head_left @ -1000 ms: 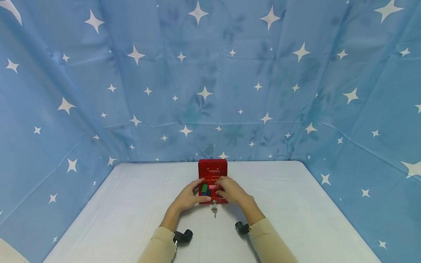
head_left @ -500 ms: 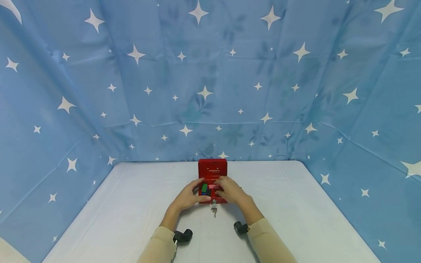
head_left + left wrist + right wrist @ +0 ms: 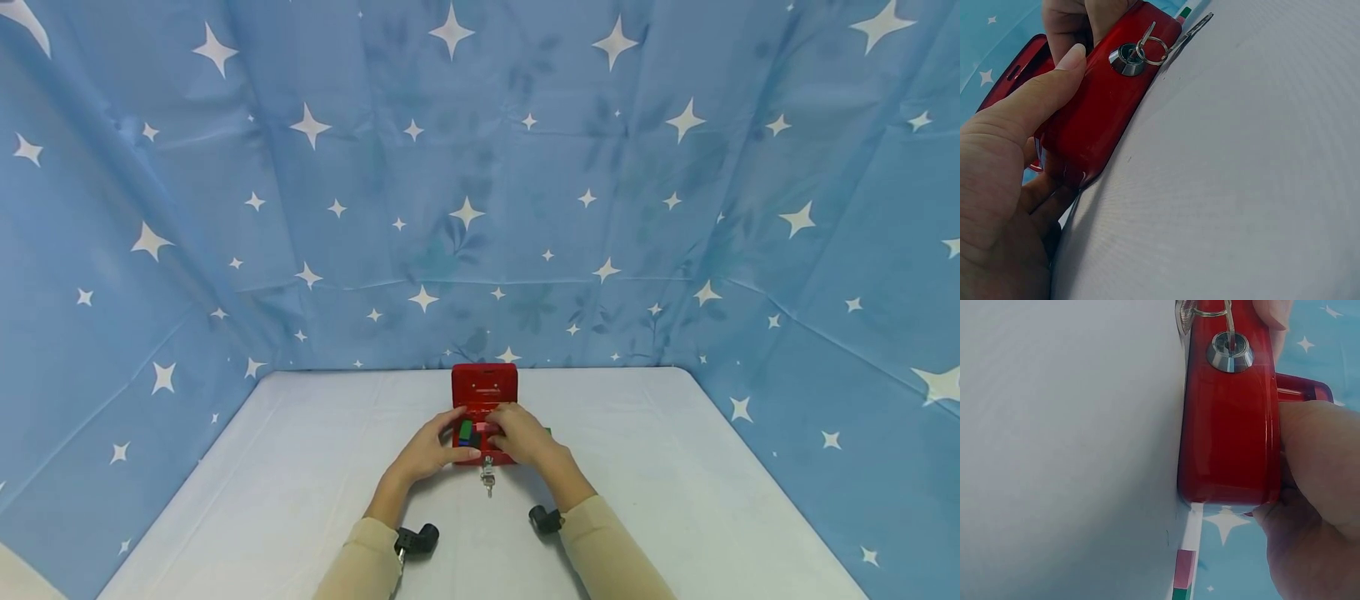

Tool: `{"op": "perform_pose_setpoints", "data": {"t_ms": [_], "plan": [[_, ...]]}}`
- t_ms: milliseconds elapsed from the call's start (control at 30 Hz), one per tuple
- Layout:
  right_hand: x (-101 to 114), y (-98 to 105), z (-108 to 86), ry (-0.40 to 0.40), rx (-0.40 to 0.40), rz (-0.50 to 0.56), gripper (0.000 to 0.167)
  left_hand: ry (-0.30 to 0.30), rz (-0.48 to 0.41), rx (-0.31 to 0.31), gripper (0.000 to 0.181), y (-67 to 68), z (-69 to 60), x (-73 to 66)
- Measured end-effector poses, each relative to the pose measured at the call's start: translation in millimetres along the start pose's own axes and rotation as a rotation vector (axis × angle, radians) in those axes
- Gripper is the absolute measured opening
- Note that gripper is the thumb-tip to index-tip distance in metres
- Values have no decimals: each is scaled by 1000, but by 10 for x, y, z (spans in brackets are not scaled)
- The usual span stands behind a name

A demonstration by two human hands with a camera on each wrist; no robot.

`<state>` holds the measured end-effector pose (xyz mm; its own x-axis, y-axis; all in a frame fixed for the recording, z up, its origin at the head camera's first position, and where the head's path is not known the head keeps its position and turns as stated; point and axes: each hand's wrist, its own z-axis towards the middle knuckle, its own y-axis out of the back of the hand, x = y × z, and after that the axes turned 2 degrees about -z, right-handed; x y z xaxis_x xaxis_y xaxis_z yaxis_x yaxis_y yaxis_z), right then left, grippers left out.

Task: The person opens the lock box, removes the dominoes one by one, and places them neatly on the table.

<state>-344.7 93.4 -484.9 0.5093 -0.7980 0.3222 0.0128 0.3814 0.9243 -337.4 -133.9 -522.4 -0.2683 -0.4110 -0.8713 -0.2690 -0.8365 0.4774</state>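
An open red cash box [image 3: 486,457] stands on the white table, its lid [image 3: 484,382] raised at the back. My left hand [image 3: 429,447] holds the box's left side, thumb over the front wall. Inside, on the left, lie a green block [image 3: 466,430] and dark and blue pieces. My right hand [image 3: 522,435] reaches into the right half, fingers bent down beside a pink block [image 3: 481,427]. Whether it grips that block is hidden. A ring with keys [image 3: 489,481] hangs from the front lock [image 3: 1230,351], one key in it.
Just right of the box, on the table [image 3: 675,500], lies a pink and green piece [image 3: 1184,570], mostly covered by my right hand in the head view. A blue curtain with white stars [image 3: 480,208] encloses the back and sides.
My right hand has shifted slightly left, covering more of the pink block. A bit of green now shows beyond its right side. My left hand has stayed on the box.
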Motion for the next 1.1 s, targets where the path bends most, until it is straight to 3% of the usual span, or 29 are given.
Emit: {"op": "perform_pose_setpoints", "data": {"t_ms": [667,1100], "plan": [[24,5,6,-23,17,8,35,6,-18,-7,88,-1,-9,-31],[30,-9,37,-8,27,-34,28,-9,-21,-2,88,-1,-1,-23]]}}
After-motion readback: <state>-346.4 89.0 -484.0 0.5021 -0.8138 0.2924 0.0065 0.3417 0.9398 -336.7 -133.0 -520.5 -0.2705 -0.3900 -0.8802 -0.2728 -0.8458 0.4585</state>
